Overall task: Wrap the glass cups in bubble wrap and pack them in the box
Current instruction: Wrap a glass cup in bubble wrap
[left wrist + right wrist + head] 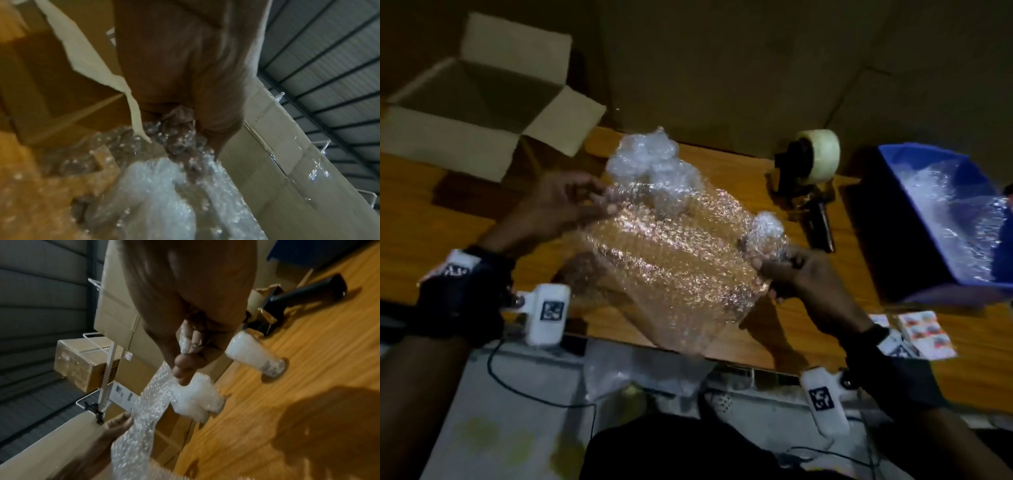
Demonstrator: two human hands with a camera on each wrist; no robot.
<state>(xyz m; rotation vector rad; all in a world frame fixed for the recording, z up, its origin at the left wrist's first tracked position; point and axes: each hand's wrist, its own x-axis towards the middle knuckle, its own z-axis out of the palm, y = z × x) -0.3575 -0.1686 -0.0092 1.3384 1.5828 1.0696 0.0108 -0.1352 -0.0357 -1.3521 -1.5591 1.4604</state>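
A clear sheet of bubble wrap (671, 260), glinting with small bubbles, is held stretched above the table (825, 308). Its far-left edge is pinched by the fingers (599, 202) of the left hand (561, 205), its right edge by those of the right hand (801, 274). Just beyond the fingers, two wrapped cups (650, 161) (768, 229) stand on the table. Well beyond the left fingers an open box (482, 102) is seen.

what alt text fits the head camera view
Two hands, left hand and right hand, hold a sheet of bubble wrap stretched above a wooden table. Behind it are wrapped cups, an open cardboard box and a tape dispenser.
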